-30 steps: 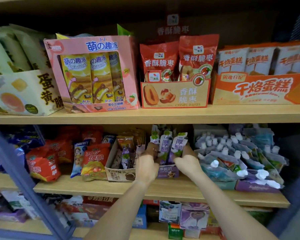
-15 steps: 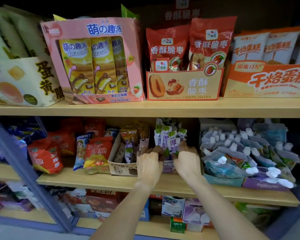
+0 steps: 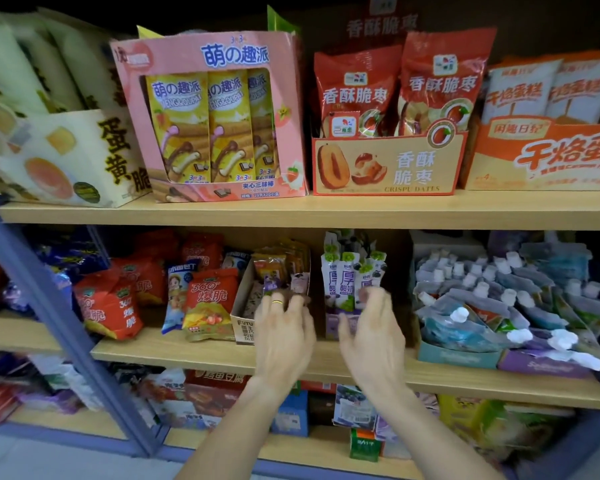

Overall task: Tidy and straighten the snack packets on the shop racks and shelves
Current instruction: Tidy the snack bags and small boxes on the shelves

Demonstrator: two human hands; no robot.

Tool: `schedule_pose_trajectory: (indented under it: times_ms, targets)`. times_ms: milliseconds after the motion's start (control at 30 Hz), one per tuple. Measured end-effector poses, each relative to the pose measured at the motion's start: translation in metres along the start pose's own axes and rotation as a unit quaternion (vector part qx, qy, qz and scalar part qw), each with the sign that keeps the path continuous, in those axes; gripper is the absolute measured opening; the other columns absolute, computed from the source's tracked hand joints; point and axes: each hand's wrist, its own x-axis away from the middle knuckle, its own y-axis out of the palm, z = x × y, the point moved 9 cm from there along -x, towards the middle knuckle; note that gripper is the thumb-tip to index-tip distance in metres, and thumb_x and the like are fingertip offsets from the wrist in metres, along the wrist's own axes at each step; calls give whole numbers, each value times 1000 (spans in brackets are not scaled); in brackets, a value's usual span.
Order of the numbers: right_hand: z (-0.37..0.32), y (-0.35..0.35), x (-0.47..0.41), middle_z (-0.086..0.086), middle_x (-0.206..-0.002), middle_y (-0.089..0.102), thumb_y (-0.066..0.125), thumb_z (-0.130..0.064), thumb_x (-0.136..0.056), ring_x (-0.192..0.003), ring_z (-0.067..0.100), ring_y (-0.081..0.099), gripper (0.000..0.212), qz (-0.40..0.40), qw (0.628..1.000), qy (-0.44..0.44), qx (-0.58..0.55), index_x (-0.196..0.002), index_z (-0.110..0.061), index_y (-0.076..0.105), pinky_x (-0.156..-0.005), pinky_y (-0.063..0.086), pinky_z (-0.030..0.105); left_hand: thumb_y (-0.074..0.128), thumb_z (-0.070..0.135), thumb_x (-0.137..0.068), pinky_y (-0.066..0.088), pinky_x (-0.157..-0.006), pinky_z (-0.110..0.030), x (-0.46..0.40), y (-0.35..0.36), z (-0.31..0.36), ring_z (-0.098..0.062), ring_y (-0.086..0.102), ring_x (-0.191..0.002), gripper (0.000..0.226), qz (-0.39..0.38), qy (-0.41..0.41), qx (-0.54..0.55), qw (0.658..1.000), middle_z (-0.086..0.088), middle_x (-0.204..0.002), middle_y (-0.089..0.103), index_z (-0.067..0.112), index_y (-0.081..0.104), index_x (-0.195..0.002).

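Yogurt packets [image 3: 347, 282], at least three white-and-purple ones visible at the front, stood upright in a small purple display box [image 3: 347, 325] at the centre of the middle shelf [image 3: 201, 355]. Both hands hovered just in front of them at the shelf's front edge, fingers spread and loosely curved, holding nothing; motion blur hid whether any fingertip touched a packet. The left hand [image 3: 283, 336], a gold ring [image 3: 277, 302] on one finger, overlapped a cardboard tray [image 3: 241, 322] of small sachets just left of the packets. The right hand [image 3: 373, 336] sat in front of the purple box, and a narrow gap separated the two hands. A dark open slot lay between the packets and a teal box [image 3: 458, 353] of capped spout pouches [image 3: 465, 306] in the frame's right half. Red crisp bags [image 3: 108, 306] crowded the shelf to the left, near a blue upright post [image 3: 42, 289]. On the upper shelf [image 3: 291, 211], three yellow wafer packs showed through the window of a pink carton [image 3: 219, 116] at upper centre, and two red date bags [image 3: 402, 84] stood in their tray beside it.
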Motion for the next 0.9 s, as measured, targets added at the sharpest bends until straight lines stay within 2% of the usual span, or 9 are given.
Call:
schedule_pose_trajectory:
  times_ms: [67,133,200,267,367,467,633,733,900]
  targets:
    - [-35,17,7,-3,-114,52,69,-17,-88,-88,9,59,33,-44,995,-88,22,-116,-21,53,-62,48,18,29,35,-98,47,-95,-48,-4,1,-22,-32,58,-101,44,-65,-27,-88,994,-12,-100,68,17,70,-97]
    - [-62,47,5,-1,-117,53,62,-18,-90,-93,19,63,29,-137,981,-131,43,-119,-22,56,-66,51,28,26,39,-101,35,-111,-50,-8,16,-39,-37,55,-120,50,-173,-41,-154,972,-14,-115,70,19,71,-107]
    - [-74,75,-3,4,-119,57,60,-24,-89,-99,28,65,35,-239,961,-118,73,-123,-24,56,-74,52,37,30,40,-104,22,-121,-51,-9,31,-52,-37,47,-134,45,-263,-48,-166,949,-11,-128,68,21,68,-121]
    - [-77,93,-12,9,-118,61,58,-30,-88,-102,33,66,36,-311,942,-86,97,-123,-24,57,-81,54,40,31,38,-105,15,-125,-52,-8,36,-61,-37,41,-140,44,-311,-62,-155,936,-10,-133,66,20,65,-126]
    - [-71,107,-16,11,-118,65,51,-33,-92,-107,36,64,34,-375,919,-55,107,-122,-23,61,-88,55,42,28,34,-108,15,-125,-51,-6,34,-63,-40,40,-139,44,-299,-66,-136,942,-14,-132,65,16,66,-122]
    - [-64,117,-7,10,-125,62,56,-26,-90,-115,34,62,35,-418,892,-60,164,-125,-21,59,-92,52,42,24,37,-107,19,-123,-52,-4,34,-64,-40,46,-130,53,-267,-63,-108,956,-16,-127,67,14,71,-116]
    - [-66,125,-9,9,-130,61,60,-20,-90,-119,32,61,40,-425,878,-72,209,-129,-23,55,-92,50,41,-7,44,-85,23,-115,-62,-4,59,-79,-43,51,-120,82,-282,-4,-118,952,-10,-125,68,22,63,-120]
    - [-68,128,-10,9,-130,61,61,-21,-90,-118,32,61,39,-424,876,-72,216,-128,-22,56,-91,51,41,4,39,-96,15,-121,-61,-4,54,-78,-43,46,-128,69,-302,-28,-97,948,-12,-131,65,20,62,-129]
    - [-76,120,-10,11,-126,59,60,-22,-92,-112,35,64,36,-374,906,-81,181,-127,-21,56,-87,52,42,23,30,-108,7,-126,-55,-3,36,-68,-40,42,-134,49,-289,-42,-81,953,-17,-130,64,15,66,-123]
